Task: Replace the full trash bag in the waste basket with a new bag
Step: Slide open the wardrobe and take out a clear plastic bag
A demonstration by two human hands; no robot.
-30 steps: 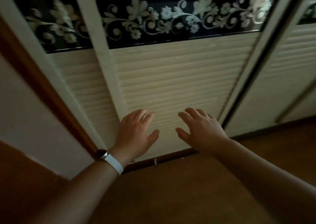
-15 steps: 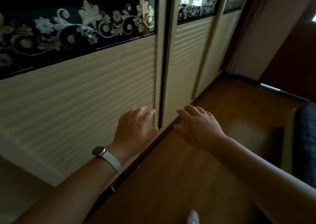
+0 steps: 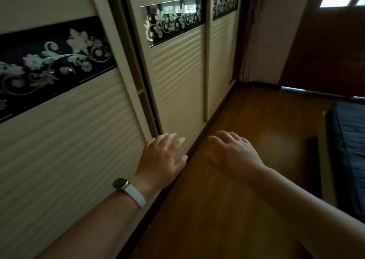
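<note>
No waste basket and no trash bag appear in the head view. My left hand (image 3: 163,157) is held out in front of me, palm down, fingers spread, holding nothing; a white-strapped watch (image 3: 128,189) sits on its wrist. My right hand (image 3: 232,154) hovers beside it over the floor, also palm down with loose fingers and nothing in it. Both hands float in the air near the foot of the wardrobe without touching it.
A cream sliding-door wardrobe (image 3: 177,77) with ribbed panels and black floral bands runs along the left. Brown wooden floor (image 3: 227,209) stretches ahead to a curtain (image 3: 256,31) and a dark wooden door (image 3: 324,45). A bed with dark blue bedding (image 3: 349,150) stands at the right.
My view has swung to the right along the wardrobe, bringing the floor, the far doors and the bed into sight. Both hands stay held out and empty.
</note>
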